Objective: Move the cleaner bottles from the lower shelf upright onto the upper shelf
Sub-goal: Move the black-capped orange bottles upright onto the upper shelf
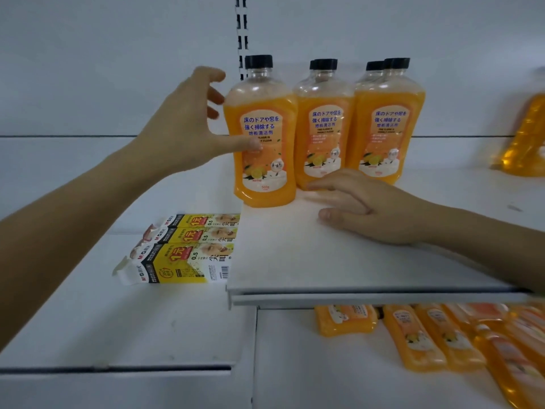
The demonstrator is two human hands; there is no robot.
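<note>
**Head view.**

The upper shelf carries a row of orange cleaner bottles, all standing upright with black caps on top: the left bottle, the middle bottle and the right bottle. Extra caps behind them indicate a second row. The row sits toward the back, which leaves bare shelf at the front for more bottles.

The left hand is at the left bottle. Its fingers are spread and lightly curved beside the bottle's shoulder. The thumb touches the front label low down. Whether the fingertips contact the bottle cannot be told. The hand is not wrapped round the body, so the likely purpose is steadying the bottle or nudging it into line with the row.

The right hand lies palm-down on the upper shelf, fingers straight and pressed together, with the tips just beside the base of the middle bottle. It holds nothing and appears to serve as a brace.

On the lower shelf, lying bottles are flat on their sides near one another, not yet moved. The task is therefore judged partly complete.

A stack of yellow boxes lies left of the upper shelf. A blurred orange bottle shows at the far right.
</note>
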